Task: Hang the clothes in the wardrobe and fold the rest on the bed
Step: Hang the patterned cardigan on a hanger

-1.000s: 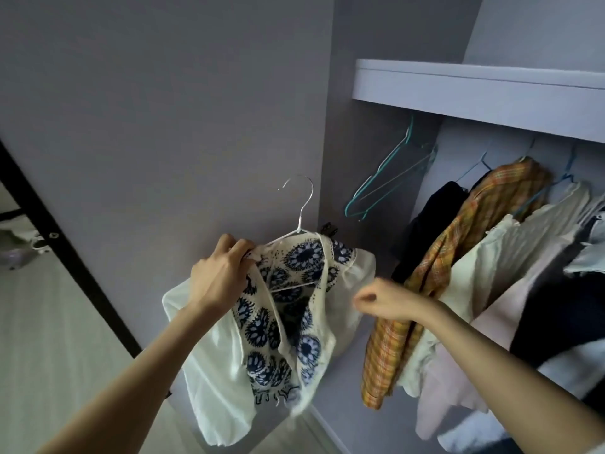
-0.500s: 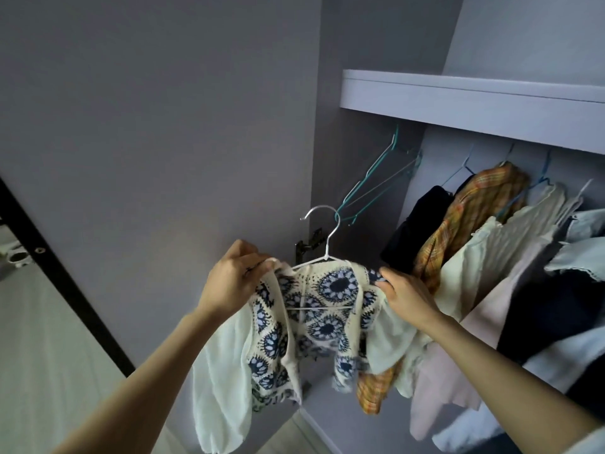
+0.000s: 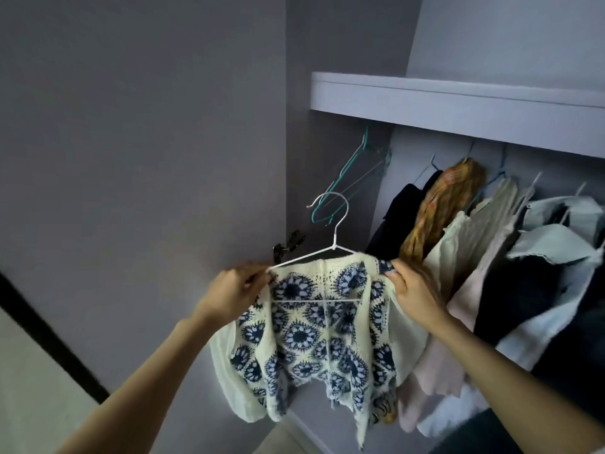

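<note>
A cream crochet cardigan (image 3: 314, 335) with blue flower squares and white sleeves hangs on a white wire hanger (image 3: 330, 231), held up in front of the open wardrobe. My left hand (image 3: 234, 291) pinches its left shoulder together with the hanger's end. My right hand (image 3: 414, 290) grips the right shoulder of the cardigan. The hanger's hook points up, below and left of the wardrobe's rail area, hooked on nothing.
A grey shelf (image 3: 458, 103) spans the wardrobe top. Under it hang empty teal hangers (image 3: 347, 181), then a black garment (image 3: 397, 214), an orange plaid shirt (image 3: 438, 208), white, pink and pale blue clothes (image 3: 556, 244). The wardrobe door (image 3: 131, 158) stands at left.
The cardigan has been spread flat and square on the hanger. My right hand moved from its front edge to the right shoulder, and the whole thing shifted right toward the wardrobe.
</note>
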A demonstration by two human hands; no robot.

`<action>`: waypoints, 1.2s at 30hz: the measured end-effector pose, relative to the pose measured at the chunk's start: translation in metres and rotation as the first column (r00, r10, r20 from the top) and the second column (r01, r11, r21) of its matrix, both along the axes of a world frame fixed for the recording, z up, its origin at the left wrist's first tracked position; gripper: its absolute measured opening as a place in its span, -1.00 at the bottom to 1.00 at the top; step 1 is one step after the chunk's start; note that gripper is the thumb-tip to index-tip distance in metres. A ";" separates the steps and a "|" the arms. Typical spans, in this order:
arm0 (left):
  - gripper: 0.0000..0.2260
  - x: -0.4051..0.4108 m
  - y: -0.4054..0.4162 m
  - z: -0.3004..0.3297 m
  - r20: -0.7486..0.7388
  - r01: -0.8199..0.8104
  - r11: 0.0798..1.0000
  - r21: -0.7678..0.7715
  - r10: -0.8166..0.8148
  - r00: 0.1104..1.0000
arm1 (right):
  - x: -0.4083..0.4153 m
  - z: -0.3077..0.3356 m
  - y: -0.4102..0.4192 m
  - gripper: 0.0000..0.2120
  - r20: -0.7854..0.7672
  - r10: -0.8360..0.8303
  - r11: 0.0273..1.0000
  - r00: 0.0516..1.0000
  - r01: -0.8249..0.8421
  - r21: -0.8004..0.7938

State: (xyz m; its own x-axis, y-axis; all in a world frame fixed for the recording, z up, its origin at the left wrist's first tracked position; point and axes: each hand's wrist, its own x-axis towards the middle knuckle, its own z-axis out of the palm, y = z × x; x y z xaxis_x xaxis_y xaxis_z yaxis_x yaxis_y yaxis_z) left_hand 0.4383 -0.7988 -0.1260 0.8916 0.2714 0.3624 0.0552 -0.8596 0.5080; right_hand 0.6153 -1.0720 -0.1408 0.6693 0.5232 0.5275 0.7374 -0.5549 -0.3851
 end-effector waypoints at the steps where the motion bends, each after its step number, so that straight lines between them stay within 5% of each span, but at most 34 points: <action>1: -0.75 0.004 -0.003 0.002 0.008 0.007 0.999 0.040 -0.008 1.000 | 0.000 0.001 -0.001 -0.95 -0.015 0.000 1.000 1.000 0.000 0.030; 9: -0.85 0.028 -0.020 0.007 0.155 -0.077 0.991 0.107 0.060 0.986 | 0.000 -0.004 -0.008 -0.91 -0.134 0.089 0.995 0.987 -0.082 0.053; 13: -0.87 0.026 -0.010 0.005 0.194 -0.156 0.981 0.115 0.131 0.972 | 0.010 -0.001 -0.027 -0.87 -0.100 0.004 0.998 0.995 0.003 0.069; 18: -0.89 0.030 -0.015 0.010 0.226 -0.193 0.965 0.176 0.151 0.962 | 0.012 0.001 -0.048 -0.88 0.074 -0.133 0.980 0.988 0.142 -0.138; 21: -0.89 0.034 -0.020 0.011 0.238 -0.183 0.962 0.202 0.133 0.962 | 0.011 0.002 -0.048 -0.71 -0.004 -0.254 0.922 0.967 0.241 -0.305; 24: -0.93 0.035 -0.021 0.010 0.267 -0.108 0.966 0.234 0.043 0.963 | 0.010 0.001 -0.049 -0.59 -0.051 -0.151 0.936 0.987 0.127 -0.327; 31: -0.90 0.057 -0.031 0.005 0.246 -0.061 0.989 0.133 0.027 0.969 | 0.008 0.004 -0.059 -0.86 -0.247 0.029 0.945 0.969 -0.107 -0.309; 36: -0.86 0.090 -0.046 0.002 0.172 -0.093 0.987 0.128 0.071 0.983 | -0.005 0.006 -0.087 -0.91 -0.232 0.004 0.952 0.973 -0.075 -0.298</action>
State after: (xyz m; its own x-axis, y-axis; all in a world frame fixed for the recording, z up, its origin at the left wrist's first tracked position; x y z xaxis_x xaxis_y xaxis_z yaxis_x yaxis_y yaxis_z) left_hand 0.5278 -0.8447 -0.1242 0.7925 0.2797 0.5420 0.0529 -0.9168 0.3959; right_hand 0.6104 -1.1594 -0.1347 0.7275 0.6629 0.1769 0.6743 -0.6434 -0.3625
